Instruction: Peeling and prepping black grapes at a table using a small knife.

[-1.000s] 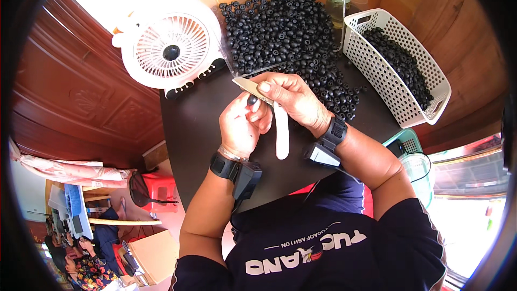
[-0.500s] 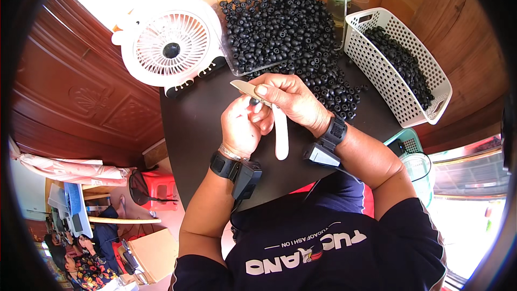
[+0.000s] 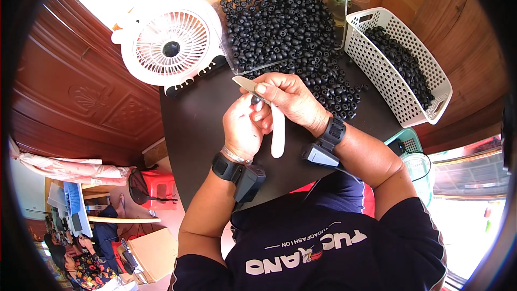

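My right hand (image 3: 291, 97) grips a folding knife near its joint, with the thumb on the side of the blade. The knife's pale handle (image 3: 278, 137) hangs down toward me, while its blade (image 3: 245, 83) points to the upper left. My left hand (image 3: 242, 124), palm up, pinches one small black rounded piece (image 3: 256, 99) right under the blade. Just beyond my hands, a heap of similar black pieces with holes (image 3: 280, 27) fills a clear tray and spills onto the dark table (image 3: 199, 124).
A white animal-shaped fan (image 3: 171, 48) stands at the left. On the right is a white perforated basket (image 3: 396, 83) of thin black bits, with a lidded jar (image 3: 339, 0) behind. A green basket (image 3: 412, 140) sits lower right. Another person (image 3: 89, 258) is at the lower left.
The knife handle has swung slightly to the left and up. My left hand and wrist have shifted a little to the right; both holds are unchanged.
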Demonstrator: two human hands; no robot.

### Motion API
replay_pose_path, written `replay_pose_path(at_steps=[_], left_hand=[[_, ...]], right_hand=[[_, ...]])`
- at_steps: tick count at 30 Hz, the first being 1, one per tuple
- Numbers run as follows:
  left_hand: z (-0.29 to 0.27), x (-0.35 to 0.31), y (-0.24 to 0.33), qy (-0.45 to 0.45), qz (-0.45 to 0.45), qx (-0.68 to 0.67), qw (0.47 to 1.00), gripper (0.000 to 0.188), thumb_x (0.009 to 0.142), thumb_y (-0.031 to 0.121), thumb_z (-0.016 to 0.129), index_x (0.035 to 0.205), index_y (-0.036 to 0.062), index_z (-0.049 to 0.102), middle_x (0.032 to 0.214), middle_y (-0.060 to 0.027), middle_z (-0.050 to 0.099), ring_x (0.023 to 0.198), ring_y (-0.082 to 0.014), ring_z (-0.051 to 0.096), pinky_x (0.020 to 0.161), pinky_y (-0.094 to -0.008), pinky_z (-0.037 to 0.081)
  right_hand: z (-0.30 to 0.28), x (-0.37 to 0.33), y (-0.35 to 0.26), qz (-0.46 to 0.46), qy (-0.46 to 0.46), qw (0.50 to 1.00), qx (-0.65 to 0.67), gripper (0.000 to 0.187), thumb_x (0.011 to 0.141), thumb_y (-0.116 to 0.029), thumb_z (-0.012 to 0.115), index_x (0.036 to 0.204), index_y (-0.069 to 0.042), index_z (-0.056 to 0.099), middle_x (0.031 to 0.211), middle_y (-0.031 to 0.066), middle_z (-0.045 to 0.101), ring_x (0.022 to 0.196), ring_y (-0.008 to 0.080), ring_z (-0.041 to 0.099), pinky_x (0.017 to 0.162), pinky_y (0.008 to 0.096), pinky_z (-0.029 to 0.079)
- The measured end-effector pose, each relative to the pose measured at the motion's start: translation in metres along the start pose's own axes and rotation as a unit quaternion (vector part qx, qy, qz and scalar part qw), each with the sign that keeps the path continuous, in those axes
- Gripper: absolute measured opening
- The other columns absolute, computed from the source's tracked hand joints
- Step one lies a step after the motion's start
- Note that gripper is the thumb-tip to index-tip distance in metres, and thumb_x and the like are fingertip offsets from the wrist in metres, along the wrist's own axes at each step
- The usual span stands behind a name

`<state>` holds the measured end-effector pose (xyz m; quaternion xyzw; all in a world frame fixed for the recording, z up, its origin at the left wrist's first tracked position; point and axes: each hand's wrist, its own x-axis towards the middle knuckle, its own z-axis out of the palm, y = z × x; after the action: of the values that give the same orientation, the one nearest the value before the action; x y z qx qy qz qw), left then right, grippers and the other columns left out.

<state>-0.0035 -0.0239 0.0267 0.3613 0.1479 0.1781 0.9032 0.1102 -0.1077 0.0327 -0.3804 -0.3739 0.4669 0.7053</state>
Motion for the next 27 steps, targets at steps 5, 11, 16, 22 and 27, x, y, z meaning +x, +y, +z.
replay_pose_path(at_steps=[5, 11, 16, 22, 27], left_hand=[[0.005, -0.003, -0.009, 0.051, 0.051, -0.042, 0.997, 0.026, 0.091, 0.024, 0.047, 0.069, 0.0097, 0.044, 0.060, 0.0024, 0.041, 0.053, -0.0098, 0.043, 0.050, -0.0236, 0.035], [-0.009, 0.001, -0.018, 0.056, 0.063, -0.044, 0.995, 0.027, 0.092, 0.028, 0.045, 0.073, 0.0092, 0.047, 0.061, -0.0001, 0.045, 0.055, -0.0138, 0.048, 0.052, -0.0270, 0.041], [0.002, -0.002, -0.020, 0.087, 0.060, -0.011, 0.994, 0.027, 0.093, 0.030, 0.043, 0.078, 0.0089, 0.049, 0.064, -0.0024, 0.051, 0.054, -0.0163, 0.052, 0.051, -0.0289, 0.042], [0.010, 0.000, -0.016, 0.046, 0.047, -0.060, 0.996, 0.026, 0.096, 0.028, 0.039, 0.084, 0.0088, 0.051, 0.068, -0.0026, 0.053, 0.054, -0.0158, 0.050, 0.050, -0.0281, 0.042], [0.006, 0.006, 0.011, 0.012, 0.196, 0.036, 0.980, 0.026, 0.096, 0.030, 0.040, 0.079, 0.0102, 0.043, 0.063, 0.0010, 0.035, 0.053, -0.0133, 0.038, 0.049, -0.0268, 0.034]], right_hand=[[0.002, 0.001, 0.005, -0.021, 0.012, 1.000, -0.013, 0.027, 0.093, -0.025, 0.057, 0.090, 0.001, 0.062, 0.088, 0.0100, 0.065, 0.063, 0.0099, 0.063, 0.055, 0.0239, 0.056], [0.003, 0.004, 0.011, -0.016, 0.034, 0.999, -0.011, 0.023, 0.094, -0.021, 0.055, 0.090, 0.000, 0.065, 0.070, 0.0018, 0.061, 0.058, 0.0071, 0.059, 0.055, 0.0217, 0.051], [-0.003, 0.007, 0.020, -0.040, 0.044, 0.995, -0.077, 0.023, 0.093, -0.023, 0.057, 0.083, -0.003, 0.062, 0.090, 0.0091, 0.067, 0.070, 0.0082, 0.061, 0.063, 0.0232, 0.053], [-0.006, 0.010, 0.012, -0.038, 0.043, 0.998, -0.010, 0.026, 0.093, -0.028, 0.056, 0.086, -0.003, 0.064, 0.097, 0.0115, 0.068, 0.079, 0.0115, 0.063, 0.071, 0.0270, 0.052], [-0.027, 0.018, 0.003, -0.089, 0.184, 0.978, -0.032, 0.028, 0.095, -0.029, 0.052, 0.087, -0.004, 0.060, 0.092, 0.0107, 0.068, 0.079, 0.0146, 0.063, 0.075, 0.0292, 0.051]])
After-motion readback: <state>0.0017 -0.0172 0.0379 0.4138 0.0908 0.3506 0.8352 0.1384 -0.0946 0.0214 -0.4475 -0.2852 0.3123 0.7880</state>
